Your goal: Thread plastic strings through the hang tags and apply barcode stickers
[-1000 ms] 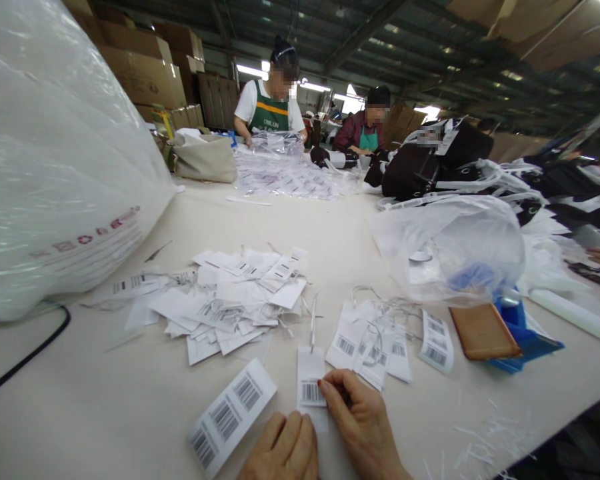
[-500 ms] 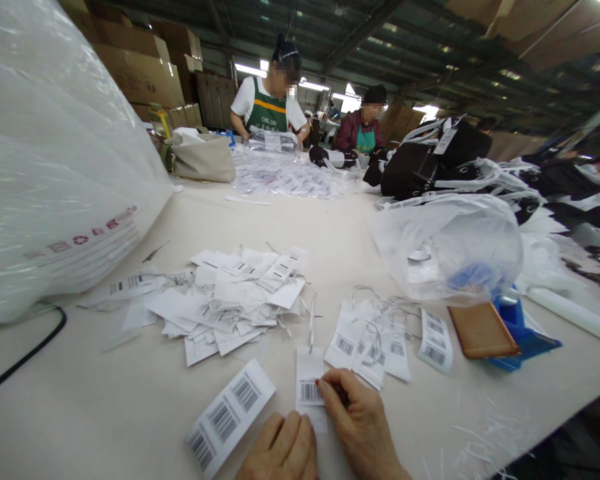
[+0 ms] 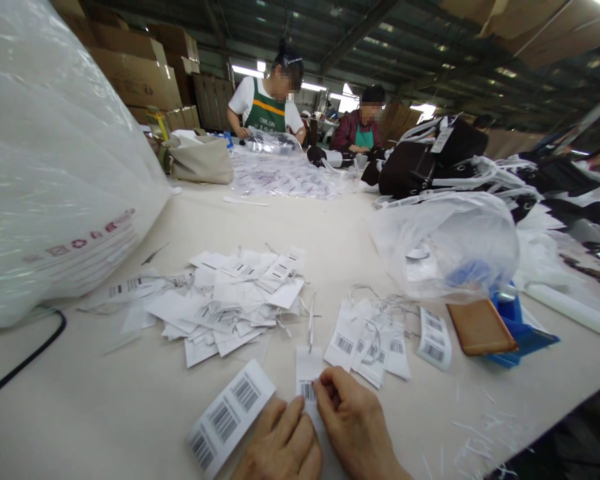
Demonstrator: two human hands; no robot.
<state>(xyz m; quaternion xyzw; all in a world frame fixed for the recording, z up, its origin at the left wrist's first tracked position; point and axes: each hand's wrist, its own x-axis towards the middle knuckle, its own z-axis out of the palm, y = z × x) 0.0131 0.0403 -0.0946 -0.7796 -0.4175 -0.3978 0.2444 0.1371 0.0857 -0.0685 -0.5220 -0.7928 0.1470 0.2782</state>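
Note:
A white hang tag (image 3: 309,363) with a barcode and a string lies flat at the lower middle. My left hand (image 3: 283,440) rests on its lower part, fingers bent and close together; what lies under them is hidden. At the tag's right edge, my right hand (image 3: 353,417) has thumb and index finger pinched at the barcode, and whether they hold anything is too small to tell. Left of my hands lies a strip of barcode stickers (image 3: 233,417). Several barcoded tags (image 3: 373,340) are fanned out to the right, beside a smaller sticker strip (image 3: 435,338).
A heap of white tags (image 3: 235,300) lies beyond my left hand. A large plastic bag (image 3: 60,167) stands at the left. To the right are a clear bag (image 3: 450,247), a brown pad (image 3: 481,327) and black bags (image 3: 410,167). Two people work at the far end.
My left hand has moved up onto the lower part of the tag and covers some of its barcode. My right hand has shifted slightly left.

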